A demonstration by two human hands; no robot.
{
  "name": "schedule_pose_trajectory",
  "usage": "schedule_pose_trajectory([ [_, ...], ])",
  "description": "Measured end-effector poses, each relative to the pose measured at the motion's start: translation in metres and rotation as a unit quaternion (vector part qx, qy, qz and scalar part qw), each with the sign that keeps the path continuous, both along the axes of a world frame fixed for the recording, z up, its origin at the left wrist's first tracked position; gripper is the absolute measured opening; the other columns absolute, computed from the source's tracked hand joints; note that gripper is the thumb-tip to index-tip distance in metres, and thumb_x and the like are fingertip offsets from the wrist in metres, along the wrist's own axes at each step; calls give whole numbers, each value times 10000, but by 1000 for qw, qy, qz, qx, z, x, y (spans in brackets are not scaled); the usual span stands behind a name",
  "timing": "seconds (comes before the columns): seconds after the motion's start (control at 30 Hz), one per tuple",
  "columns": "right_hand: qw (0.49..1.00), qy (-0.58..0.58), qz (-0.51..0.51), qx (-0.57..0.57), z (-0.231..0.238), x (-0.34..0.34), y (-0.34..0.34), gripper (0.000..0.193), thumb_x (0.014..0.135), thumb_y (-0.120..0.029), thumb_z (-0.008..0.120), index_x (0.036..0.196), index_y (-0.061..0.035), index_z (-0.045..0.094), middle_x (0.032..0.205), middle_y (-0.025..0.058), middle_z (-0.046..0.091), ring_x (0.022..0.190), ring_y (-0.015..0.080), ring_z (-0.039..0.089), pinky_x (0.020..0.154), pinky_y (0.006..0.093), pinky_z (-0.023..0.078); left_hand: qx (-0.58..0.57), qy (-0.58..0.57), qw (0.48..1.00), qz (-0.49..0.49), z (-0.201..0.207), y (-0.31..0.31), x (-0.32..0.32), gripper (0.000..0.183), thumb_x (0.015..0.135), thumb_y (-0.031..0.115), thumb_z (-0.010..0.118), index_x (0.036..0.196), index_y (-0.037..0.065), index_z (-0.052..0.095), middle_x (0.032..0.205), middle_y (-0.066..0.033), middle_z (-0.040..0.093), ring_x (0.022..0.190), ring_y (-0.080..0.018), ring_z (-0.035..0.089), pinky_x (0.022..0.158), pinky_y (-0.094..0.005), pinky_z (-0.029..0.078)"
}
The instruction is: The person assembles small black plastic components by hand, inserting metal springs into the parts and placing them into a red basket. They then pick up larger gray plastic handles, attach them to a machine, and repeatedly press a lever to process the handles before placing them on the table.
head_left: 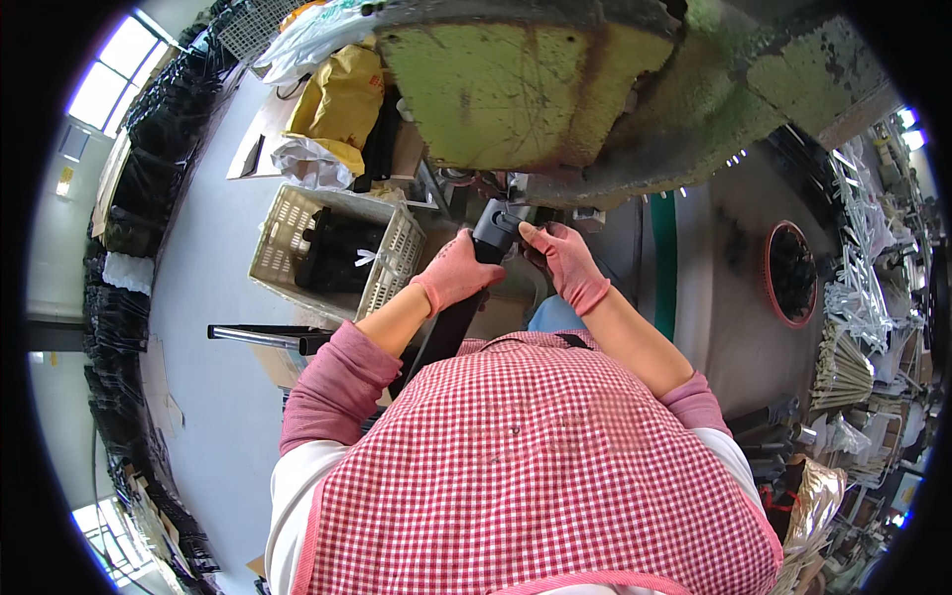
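Note:
In front of my body, a long black bar [448, 329] slants upward, ending in a dark grey head piece [493, 226] with a rounded recess or fitting on its face. My left hand [458, 270], in a pink glove, is wrapped round the bar just below that head. From the other side my right hand [569, 266], also gloved in pink, has its thumb and fingers pinched together against the head piece's edge. Whatever small thing they may hold is hidden. The bar's lower end disappears beside my checked apron [535, 456].
A worn green machine body [506, 99] overhangs just beyond my hands. At left stand a pale plastic crate [405, 248] of black parts and a yellow sack [337, 99]. Metal tubes [260, 335] jut out near my left elbow. A red basket [770, 280] with dark pieces stands right.

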State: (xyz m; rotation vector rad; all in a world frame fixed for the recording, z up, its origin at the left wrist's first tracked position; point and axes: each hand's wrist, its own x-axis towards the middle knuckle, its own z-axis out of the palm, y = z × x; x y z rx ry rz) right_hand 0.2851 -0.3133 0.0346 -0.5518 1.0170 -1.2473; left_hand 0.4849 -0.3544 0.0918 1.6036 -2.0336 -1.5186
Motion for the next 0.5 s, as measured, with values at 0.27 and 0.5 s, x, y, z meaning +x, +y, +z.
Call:
schedule_pose_trajectory([
  [0.27,999,-50,9,-12,6,-1,4,221,911,-172,737,1020,0,652,947,4,642,820,81,582,744,211,459,-59,-44,997,-22,-1,1,2,681,711,343,786,1137,-101,494,984,-193,637,935,-261,643,793,-355,519],
  [0.5,997,-15,37,-59,37,-4,7,204,927,-191,708,1055,-53,628,996,16,631,939,132,619,891,323,502,-95,32,994,-49,33,-2,9,649,712,296,785,1131,-93,479,895,-199,653,858,-238,677,740,-369,529],
])
